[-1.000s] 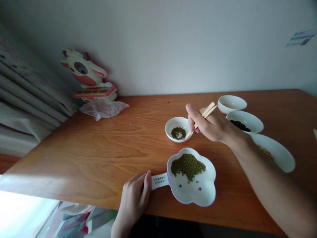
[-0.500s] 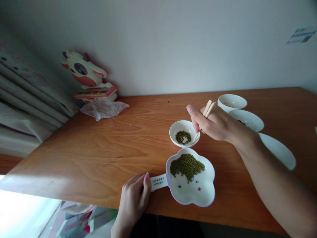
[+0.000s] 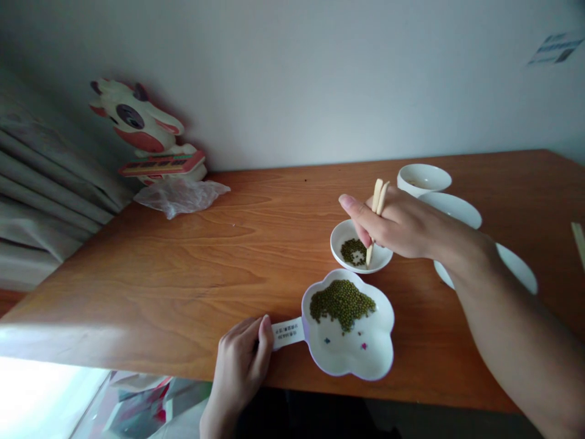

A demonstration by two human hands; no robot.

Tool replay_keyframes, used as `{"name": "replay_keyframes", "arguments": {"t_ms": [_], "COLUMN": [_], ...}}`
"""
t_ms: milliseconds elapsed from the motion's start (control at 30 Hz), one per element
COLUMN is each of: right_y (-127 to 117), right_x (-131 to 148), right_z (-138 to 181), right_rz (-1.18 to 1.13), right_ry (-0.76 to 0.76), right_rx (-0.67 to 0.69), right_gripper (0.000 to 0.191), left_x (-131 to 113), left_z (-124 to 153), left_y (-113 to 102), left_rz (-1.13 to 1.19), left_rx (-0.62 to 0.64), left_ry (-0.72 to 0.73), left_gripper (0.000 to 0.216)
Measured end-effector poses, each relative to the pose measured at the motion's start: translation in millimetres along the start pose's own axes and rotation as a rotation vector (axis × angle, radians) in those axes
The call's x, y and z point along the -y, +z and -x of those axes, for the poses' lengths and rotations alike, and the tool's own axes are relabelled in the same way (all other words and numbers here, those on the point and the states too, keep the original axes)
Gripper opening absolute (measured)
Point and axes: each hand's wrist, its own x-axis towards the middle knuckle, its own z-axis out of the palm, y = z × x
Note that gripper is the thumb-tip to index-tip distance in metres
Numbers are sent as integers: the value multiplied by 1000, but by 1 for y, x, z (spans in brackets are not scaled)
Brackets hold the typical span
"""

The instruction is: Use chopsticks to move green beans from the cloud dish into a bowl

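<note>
My left hand [image 3: 244, 360] is closed around the handle of a white flower-shaped dish [image 3: 372, 360] near the table's front edge. A heap of green mung beans [image 3: 342, 302] lies in the dish's far part, with a few loose specks nearer. My right hand [image 3: 388, 222] grips a pair of wooden chopsticks [image 3: 377, 201], pointing down. Their tips are inside a small round white bowl [image 3: 339, 235] just beyond the dish. Mung beans [image 3: 353, 250] lie in that bowl, beside the tips. Whether the tips pinch a bean is too small to tell.
Three more white bowls stand at the right: a far bowl [image 3: 425, 177], a middle bowl [image 3: 452, 204] and a near bowl [image 3: 516, 268] partly behind my forearm. A toy cow with a keyboard [image 3: 146, 131] and a clear plastic bag [image 3: 183, 196] sit at the back left. Light sticks [image 3: 578, 241] lie at the right edge.
The small bowl has shifted right, against the dish's far side. The chopsticks stand more upright, their tips lower in the bowl. The whole view has shifted slightly; my left hand still holds the handle.
</note>
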Motion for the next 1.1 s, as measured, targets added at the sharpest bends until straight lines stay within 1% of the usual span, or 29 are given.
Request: {"name": "replay_keyframes", "arguments": {"t_ms": [100,200,300,367,467,533,633,733,933,1000,1100], "right_y": [1,2,7,11,14,12,7,5,7,3,-11], "right_x": [2,2,3,4,8,9,9,7,8,5,-4], "right_z": [2,2,0,-1,-1,0,3,3,3,7,17], "right_rz": [8,1,-46,-55,-20,15,27,11,-71,-91,-106], "right_ry": [-54,-72,-101,-140,-177,-166,-131,-103,-67,-44,-21], "right_rx": [-4,-12,-41,-59,-27,16,25,43,127,119,71], "right_gripper": [76,78,77,75,73,72,71,74,78,78,74], "left_x": [-2,-6,-8,-8,-8,-8,-8,-8,-9,-8,-8], "left_z": [0,-2,-4,-5,-4,-4,-3,-3,-1,-1,-1], "left_y": [-1,-2,-3,-4,-5,-5,-5,-5,-5,-5,-5], "left_rz": [17,16,18,26,31,40,47,37,26,37,54], "left_rx": [19,47,102,115,108,91,65,45,25,35,61], "left_ry": [-10,-20,-21,-11,11,11,-1,-7,-13,-13,-16], "left_gripper": [44,41,39,40,42,41,41,41,42,42,41]}}
